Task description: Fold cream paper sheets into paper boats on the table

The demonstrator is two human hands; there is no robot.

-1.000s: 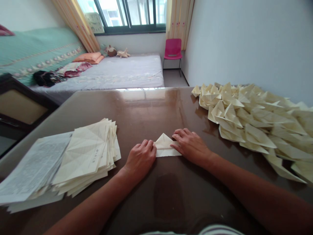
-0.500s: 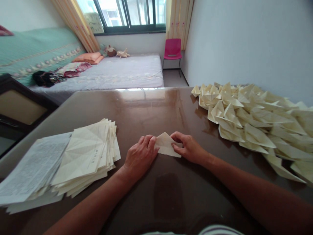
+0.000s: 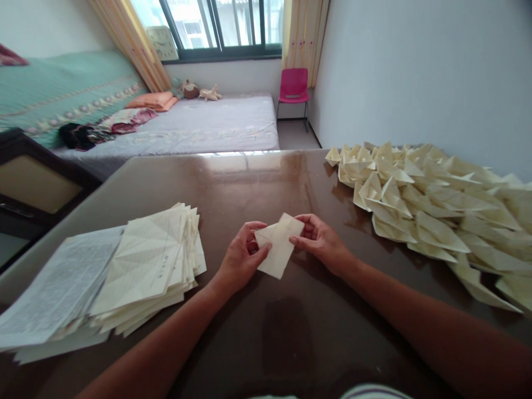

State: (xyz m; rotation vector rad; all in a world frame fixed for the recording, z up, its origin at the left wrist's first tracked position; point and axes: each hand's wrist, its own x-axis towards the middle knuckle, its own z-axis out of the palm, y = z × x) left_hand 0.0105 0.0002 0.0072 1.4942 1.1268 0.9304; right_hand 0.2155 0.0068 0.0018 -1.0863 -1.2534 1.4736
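Observation:
A small folded piece of cream paper [image 3: 277, 252] is held between both hands over the middle of the brown table. My left hand [image 3: 243, 255] pinches its left edge, thumb on top and fingers curled behind. With thumb and fingers, my right hand [image 3: 320, 241] grips the upper right corner. The paper is tilted, one corner pointing up and another down toward me. Parts of its left and right edges are hidden by the fingers.
On the left of the glossy table [image 3: 233, 188] lies a stack of creased cream sheets [image 3: 145, 260] beside printed sheets [image 3: 62, 288]. Many folded paper boats [image 3: 415, 194] are heaped along the right wall. Beyond stand a bed [image 3: 216, 122] and a pink chair [image 3: 293, 86].
The folded paper has changed from a triangle-topped shape pressed near the table to a turned, roughly square shape. Both hands have shifted their grip, and the left hand has rolled thumb-up.

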